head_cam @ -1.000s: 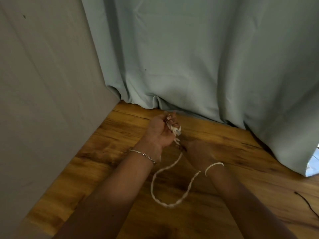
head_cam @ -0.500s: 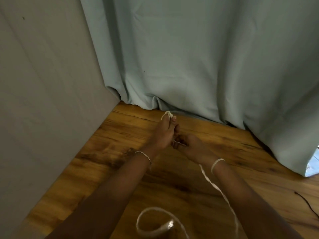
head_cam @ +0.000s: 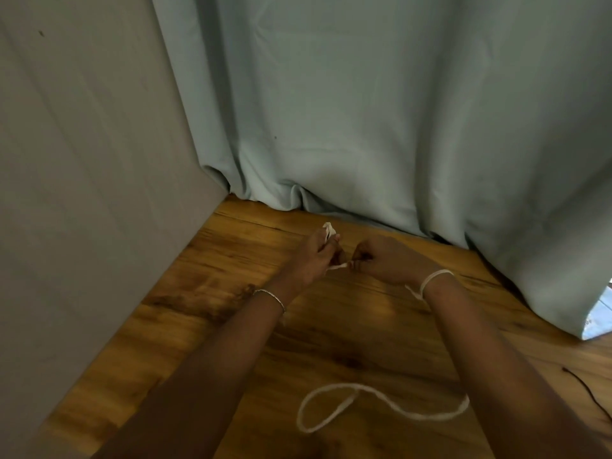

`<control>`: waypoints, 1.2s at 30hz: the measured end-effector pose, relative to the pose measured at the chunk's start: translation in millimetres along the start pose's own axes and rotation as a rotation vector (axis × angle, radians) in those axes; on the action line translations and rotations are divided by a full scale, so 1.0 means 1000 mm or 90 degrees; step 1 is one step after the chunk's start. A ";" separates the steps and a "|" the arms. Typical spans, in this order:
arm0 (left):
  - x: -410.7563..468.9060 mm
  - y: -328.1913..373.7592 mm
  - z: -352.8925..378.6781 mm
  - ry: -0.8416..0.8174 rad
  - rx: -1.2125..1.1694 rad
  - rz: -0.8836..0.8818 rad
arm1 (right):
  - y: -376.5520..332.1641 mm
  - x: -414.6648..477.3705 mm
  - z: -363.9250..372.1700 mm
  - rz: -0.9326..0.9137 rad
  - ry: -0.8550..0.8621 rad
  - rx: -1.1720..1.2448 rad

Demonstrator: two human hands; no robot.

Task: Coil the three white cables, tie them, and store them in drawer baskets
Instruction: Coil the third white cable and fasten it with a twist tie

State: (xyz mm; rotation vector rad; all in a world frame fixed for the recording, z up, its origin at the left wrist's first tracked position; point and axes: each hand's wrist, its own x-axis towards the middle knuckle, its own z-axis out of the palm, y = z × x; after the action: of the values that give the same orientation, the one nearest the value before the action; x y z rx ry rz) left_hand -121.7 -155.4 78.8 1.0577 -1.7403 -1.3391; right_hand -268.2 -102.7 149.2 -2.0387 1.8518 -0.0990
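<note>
A slack loop of thin white flat cable [head_cam: 334, 387] lies on the brown wood-grain surface [head_cam: 215, 326], well short of the pale green fabric curtain [head_cam: 364, 127]. Nearer the curtain's hem, the left hand [head_cam: 313, 256] grips a bunched part of the cable, its end poking above the fingers. Beside it, the right hand [head_cam: 387, 260] pinches the short strand stretched between the two hands.

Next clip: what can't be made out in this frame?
Head view:
White cable coil: buried inside the left grip; only a tip shows.
Cable's run past the right grip: hidden by the forearm.
Dark wire: cut off by the right edge.
Other cables, drawer baskets: outside the frame.
</note>
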 end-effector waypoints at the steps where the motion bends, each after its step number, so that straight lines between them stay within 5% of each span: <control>1: -0.001 0.001 -0.001 -0.003 0.000 -0.007 | -0.001 -0.002 -0.004 -0.007 -0.001 -0.020; 5: -0.009 0.005 0.000 -0.054 -0.041 -0.066 | -0.004 -0.003 -0.016 -0.014 0.035 -0.108; 11: -0.004 0.008 -0.001 -0.087 -0.037 -0.101 | 0.003 0.004 -0.016 -0.009 0.257 -0.088; 20: -0.002 0.016 -0.002 -0.125 -0.046 -0.159 | 0.019 0.013 -0.008 -0.192 0.333 -0.029; 25: -0.008 0.030 0.006 -0.146 -0.081 -0.122 | 0.032 0.022 0.001 -0.145 0.327 0.140; 31: -0.005 0.044 0.019 -0.105 -0.344 -0.093 | 0.037 0.017 0.019 0.000 0.298 0.571; 36: 0.009 0.044 0.019 -0.049 -0.592 -0.134 | 0.029 0.011 0.050 0.020 0.228 0.544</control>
State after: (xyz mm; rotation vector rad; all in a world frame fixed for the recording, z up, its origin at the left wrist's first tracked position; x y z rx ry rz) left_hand -150.4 -149.9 117.2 0.6444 -0.8452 -2.0326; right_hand -279.1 -103.3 91.5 -1.4300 1.5989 -1.0987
